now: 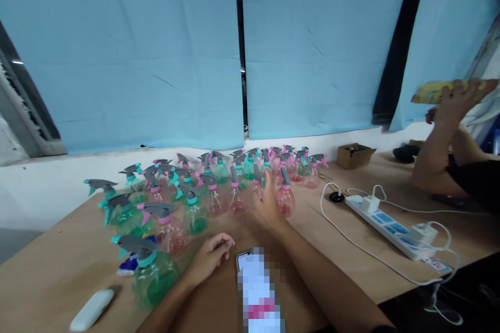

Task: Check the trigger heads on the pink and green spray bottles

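My left hand [211, 259] rests over the table with its fingers loosely bent and a little apart, holding nothing. It is between a green spray bottle [154, 278] and a phone [258, 286], whose screen is blurred out. Further forward, my right hand [269, 205] reaches among the spray bottles, thumb and index finger apart. It is at a pink spray bottle [257, 186], partly covering its body; contact is unclear. Close on its right stands another pink spray bottle [286, 199]. Several more green and pink bottles with grey trigger heads stand upright around them.
A white power strip [390, 226] with chargers and trailing cables lies right. Behind it stand a small cardboard box [355, 156] and a black round object [336, 196]. Another person's hand [461, 96] holds a yellow packet at far right. A white case [92, 309] lies front left.
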A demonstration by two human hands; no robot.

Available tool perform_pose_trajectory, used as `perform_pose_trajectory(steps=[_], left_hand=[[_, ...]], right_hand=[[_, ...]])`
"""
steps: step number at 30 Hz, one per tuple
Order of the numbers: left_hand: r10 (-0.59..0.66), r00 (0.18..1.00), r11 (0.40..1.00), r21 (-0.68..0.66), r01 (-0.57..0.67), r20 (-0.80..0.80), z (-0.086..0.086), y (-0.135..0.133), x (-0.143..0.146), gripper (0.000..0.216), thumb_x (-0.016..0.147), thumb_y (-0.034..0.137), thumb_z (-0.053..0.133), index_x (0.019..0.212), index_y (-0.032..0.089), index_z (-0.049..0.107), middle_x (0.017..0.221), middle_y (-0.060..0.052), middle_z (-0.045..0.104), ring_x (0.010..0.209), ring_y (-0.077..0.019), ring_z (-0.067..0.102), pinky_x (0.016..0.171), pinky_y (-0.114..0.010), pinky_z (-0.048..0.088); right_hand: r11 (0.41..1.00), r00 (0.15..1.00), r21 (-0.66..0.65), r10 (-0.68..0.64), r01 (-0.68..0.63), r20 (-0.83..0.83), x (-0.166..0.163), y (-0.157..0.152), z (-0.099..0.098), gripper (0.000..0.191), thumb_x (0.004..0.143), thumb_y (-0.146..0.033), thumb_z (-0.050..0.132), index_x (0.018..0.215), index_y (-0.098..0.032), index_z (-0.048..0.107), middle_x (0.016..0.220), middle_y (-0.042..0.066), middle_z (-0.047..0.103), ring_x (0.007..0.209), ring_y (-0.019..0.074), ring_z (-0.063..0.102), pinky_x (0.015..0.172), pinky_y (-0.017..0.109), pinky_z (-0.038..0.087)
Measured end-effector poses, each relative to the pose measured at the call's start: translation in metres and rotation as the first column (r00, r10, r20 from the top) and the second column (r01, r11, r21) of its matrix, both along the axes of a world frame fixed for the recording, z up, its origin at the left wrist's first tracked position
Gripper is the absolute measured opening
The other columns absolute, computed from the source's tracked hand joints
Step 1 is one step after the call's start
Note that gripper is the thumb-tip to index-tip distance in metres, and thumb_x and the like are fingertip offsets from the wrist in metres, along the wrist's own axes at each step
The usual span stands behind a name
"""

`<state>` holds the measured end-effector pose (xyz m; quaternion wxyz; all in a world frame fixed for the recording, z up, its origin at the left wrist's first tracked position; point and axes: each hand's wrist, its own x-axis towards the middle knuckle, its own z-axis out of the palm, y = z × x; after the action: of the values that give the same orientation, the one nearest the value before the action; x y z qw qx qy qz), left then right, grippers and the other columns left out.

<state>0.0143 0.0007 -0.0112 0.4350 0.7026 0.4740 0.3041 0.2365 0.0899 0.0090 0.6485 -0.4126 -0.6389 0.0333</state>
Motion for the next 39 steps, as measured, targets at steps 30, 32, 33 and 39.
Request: perform_pose_trajectory(steps=[30,32,33,39], left_hand=[[-0.004,1.000,1.000,-0.003,0.004,0.001,-0.003,0.001,-0.001,0.042,0.085,0.058,0.051,0.090,0.018,0.064,0.063,0.003,0.052,0.056,-0.0121,0.045,0.050,-0.022,0.032],[-0.004,1.000,1.000,-0.003,0.004,-0.003,-0.004,0.002,-0.001,0.042,0.085,0.058,0.051,0.090,0.018,0.064,0.063,0.003,0.052,0.055,-0.0120,0.045,0.050,-0.022,0.032],[-0.007,1.000,1.000,-0.001,0.007,-0.005,-0.004,0.002,-0.001,0.042,0.085,0.057,0.051,0.091,0.018,0.064,0.063,0.003,0.052,0.055,-0.0120,0.045,0.050,-0.022,0.032],[-0.017,1.000,1.000,0.017,0.017,-0.013,-0.007,0.004,-0.003,0.042,0.087,0.056,0.050,0.092,0.018,0.065,0.064,0.003,0.053,0.054,-0.0113,0.044,0.051,-0.022,0.033]], right_hand=[[0.743,0.779,-0.240,0.572,-0.624,-0.256,0.039,0.002,0.004,0.028,0.070,-0.018,0.054,0.094,-0.020,0.068,0.073,-0.001,0.065,0.062,0.0139,0.057,0.063,0.026,0.046],[0.616,0.672,-0.268,0.683,-0.741,-0.288,0.028,0.000,0.008,0.029,0.070,-0.018,0.054,0.094,-0.020,0.069,0.082,0.001,0.069,0.068,0.0150,0.062,0.070,0.029,0.049],[0.565,0.627,-0.273,0.713,-0.779,-0.314,0.022,0.000,0.010,0.029,0.069,-0.018,0.054,0.093,-0.020,0.070,0.085,0.001,0.069,0.070,0.0153,0.063,0.072,0.030,0.050],[0.439,0.526,-0.294,0.750,-0.849,-0.400,-0.014,0.003,0.009,0.021,0.065,-0.015,0.053,0.078,-0.019,0.069,0.075,0.001,0.069,0.062,0.0136,0.061,0.065,0.027,0.049]])
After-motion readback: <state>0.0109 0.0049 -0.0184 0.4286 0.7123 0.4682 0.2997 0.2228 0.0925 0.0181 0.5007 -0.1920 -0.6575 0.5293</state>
